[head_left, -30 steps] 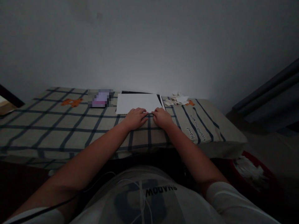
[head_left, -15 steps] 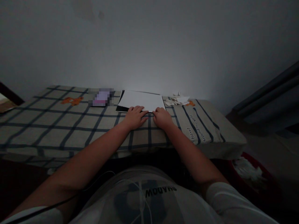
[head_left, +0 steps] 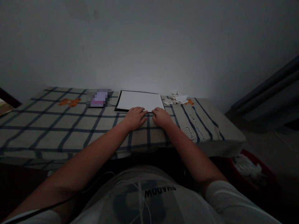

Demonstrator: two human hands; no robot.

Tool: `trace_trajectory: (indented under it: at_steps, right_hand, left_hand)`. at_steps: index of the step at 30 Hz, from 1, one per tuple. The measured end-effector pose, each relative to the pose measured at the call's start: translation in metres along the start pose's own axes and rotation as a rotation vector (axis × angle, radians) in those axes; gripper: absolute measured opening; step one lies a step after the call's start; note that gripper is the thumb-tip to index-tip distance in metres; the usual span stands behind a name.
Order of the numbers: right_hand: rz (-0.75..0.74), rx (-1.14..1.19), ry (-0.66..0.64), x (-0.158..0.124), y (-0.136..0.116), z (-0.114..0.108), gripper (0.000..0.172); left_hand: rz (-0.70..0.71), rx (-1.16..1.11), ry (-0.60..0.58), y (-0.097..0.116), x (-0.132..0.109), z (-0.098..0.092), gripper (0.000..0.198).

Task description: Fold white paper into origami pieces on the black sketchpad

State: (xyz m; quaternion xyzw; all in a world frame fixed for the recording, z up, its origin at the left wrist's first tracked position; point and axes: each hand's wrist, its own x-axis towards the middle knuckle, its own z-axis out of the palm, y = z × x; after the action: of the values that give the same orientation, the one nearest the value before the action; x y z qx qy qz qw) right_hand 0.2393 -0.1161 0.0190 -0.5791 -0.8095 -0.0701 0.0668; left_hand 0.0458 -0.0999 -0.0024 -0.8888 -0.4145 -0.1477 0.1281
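A white sheet of paper [head_left: 141, 100] lies on a flat black-edged board [head_left: 121, 110] on the cloth-covered table. My left hand [head_left: 135, 118] rests palm down at the near edge of the sheet, fingers stretched out flat over it and thumb apart. Close beside it, my right hand [head_left: 161, 117] has its fingers curled together at the near right part of the same edge, pinching the paper there. The fingertips of both hands partly cover the near rim of the board.
Crumpled and folded white paper pieces [head_left: 176, 98] lie right of the board. To the left is a phone-like device [head_left: 99, 98] with a blurred screen. A checked cloth [head_left: 77, 123] covers the table against the wall. Below right stands a red bin [head_left: 245, 152] holding white paper.
The sheet has turned slightly and shifted left, so it now sits squarer on the black-edged board. Both hands stay at its near edge. The view has shifted a little.
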Motion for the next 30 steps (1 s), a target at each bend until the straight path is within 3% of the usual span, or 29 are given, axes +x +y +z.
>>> trace_trajectory:
  at_steps: [7,13,30]
  right_hand:
    - [-0.029,0.007,0.001,0.0,0.001,-0.004,0.041]
    - [-0.153,0.018,0.013,-0.004,-0.005,-0.004,0.042]
    - [-0.187,-0.084,-0.032,-0.006,-0.014,-0.008,0.044]
  left_hand:
    - [-0.067,0.01,-0.045,0.001,0.0,-0.004,0.051]
    - [-0.081,0.012,-0.075,0.002,-0.001,-0.008,0.052]
    - [-0.05,0.045,-0.072,0.0,0.0,-0.006,0.055]
